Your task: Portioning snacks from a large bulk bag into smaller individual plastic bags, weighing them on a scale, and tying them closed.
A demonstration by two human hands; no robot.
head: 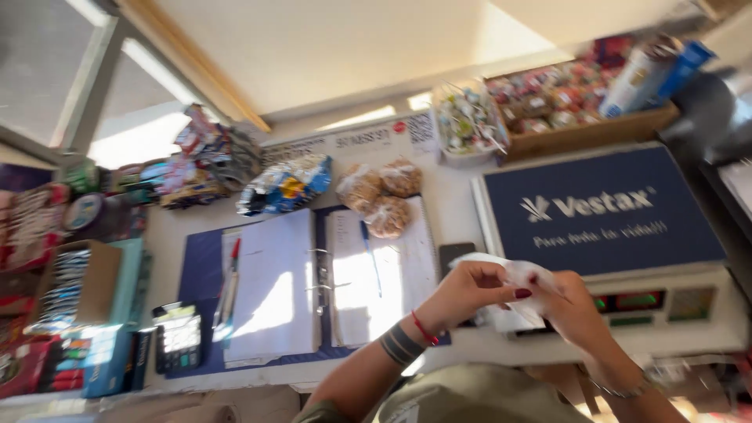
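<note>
White counter [454, 211] carries open ring binder [313, 282], blue-topped scale [603, 211], calculator [177, 337], three bagged pastries [382, 196], wooden snack tray [595, 133], snack packets [286, 184].

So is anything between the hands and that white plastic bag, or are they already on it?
Nothing visible stands between them: the left hand and right hand both grip the white plastic bag directly, above the front edge of the weighing scale.

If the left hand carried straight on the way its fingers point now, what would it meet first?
The left hand points toward the right hand, already pinching the white plastic bag between them. Straight on, it would likely meet that right hand first, with the scale beyond; depth is unclear.
</note>
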